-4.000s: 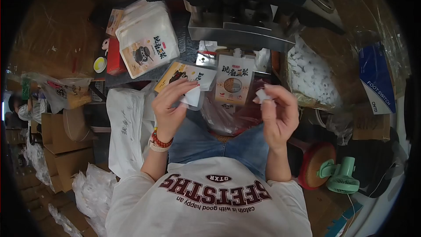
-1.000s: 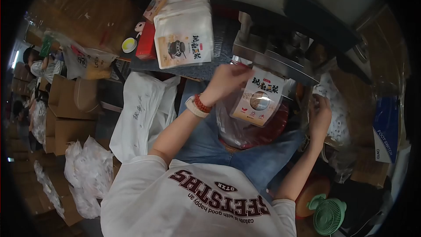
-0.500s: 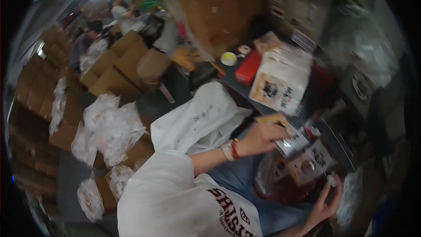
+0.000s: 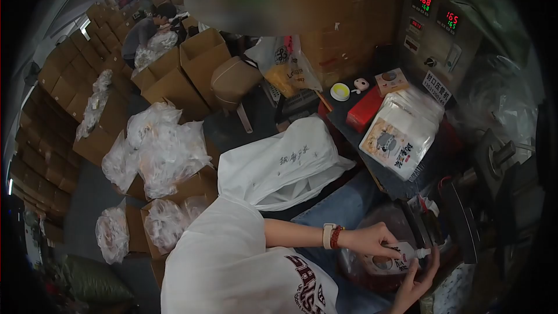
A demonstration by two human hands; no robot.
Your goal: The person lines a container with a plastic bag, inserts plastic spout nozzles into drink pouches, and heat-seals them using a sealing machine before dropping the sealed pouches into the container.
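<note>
My left hand (image 4: 373, 241), with a watch and red bracelet at its wrist, is closed with thumb and fingers pinching a printed pouch (image 4: 401, 261). At the pouch's right end, my right hand (image 4: 419, 279) holds a small white plastic spout (image 4: 422, 252) between its fingertips. The spout is close against the pouch edge; I cannot tell whether it sits inside. Beneath both hands, a clear plastic bag (image 4: 381, 219) with dark red contents rests by my lap. A stack of similar printed pouches (image 4: 401, 134) lies on the dark table up ahead.
A metal press (image 4: 494, 157) stands at right, below a panel with red-green displays (image 4: 444, 18). On the table are a red box (image 4: 363, 111) and yellow-white dish (image 4: 340, 92). A white sack (image 4: 279, 160), bagged goods (image 4: 165, 151) and cartons (image 4: 165, 81) fill the left. A person (image 4: 142, 32) bends there.
My left hand has moved down with the pouch, toward my right hand. The pouch edge and white spout have come together. The view has also shifted.
</note>
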